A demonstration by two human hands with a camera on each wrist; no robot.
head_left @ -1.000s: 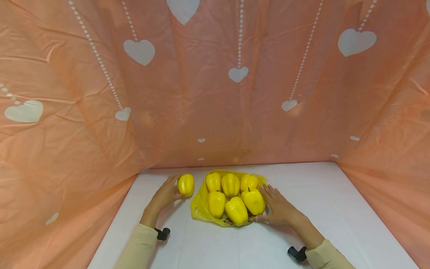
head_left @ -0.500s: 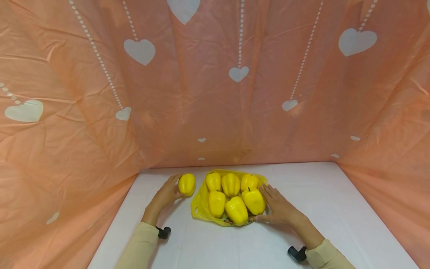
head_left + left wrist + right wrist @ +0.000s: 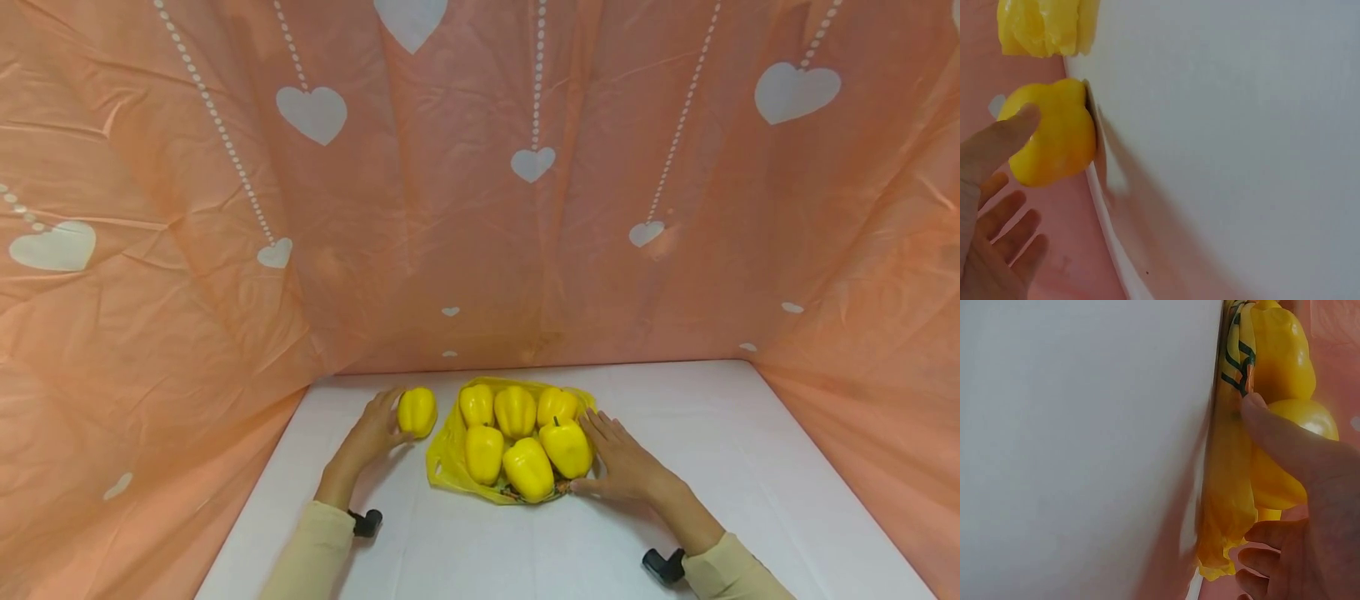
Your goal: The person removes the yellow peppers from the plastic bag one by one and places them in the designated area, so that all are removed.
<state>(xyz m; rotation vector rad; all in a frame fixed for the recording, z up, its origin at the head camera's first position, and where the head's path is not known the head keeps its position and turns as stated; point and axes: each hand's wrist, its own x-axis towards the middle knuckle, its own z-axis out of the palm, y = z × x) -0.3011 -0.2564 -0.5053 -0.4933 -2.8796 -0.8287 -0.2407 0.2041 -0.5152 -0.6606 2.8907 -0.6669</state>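
A yellow bell pepper (image 3: 417,412) stands on the white table, left of the bag. My left hand (image 3: 377,429) holds its left side; the thumb (image 3: 1022,122) lies across the near face and the fingers reach toward its far side. Several more yellow bell peppers (image 3: 516,413) sit in two rows on a yellow plastic bag (image 3: 447,471) with a dark print near its front edge. My right hand (image 3: 622,462) rests at the bag's right edge, fingers extended along the peppers. In the right wrist view its thumb (image 3: 1285,434) touches the bag by a pepper.
The white table (image 3: 480,550) ends at the back against an orange-pink cloth (image 3: 540,275) with white hearts, which also covers both sides. Black wrist mounts (image 3: 663,568) sit below each wrist, close to the table.
Between the first and second frames, my left hand and its bell pepper shift very slightly right, then stay put. The right hand, the bag and the other peppers have not moved.
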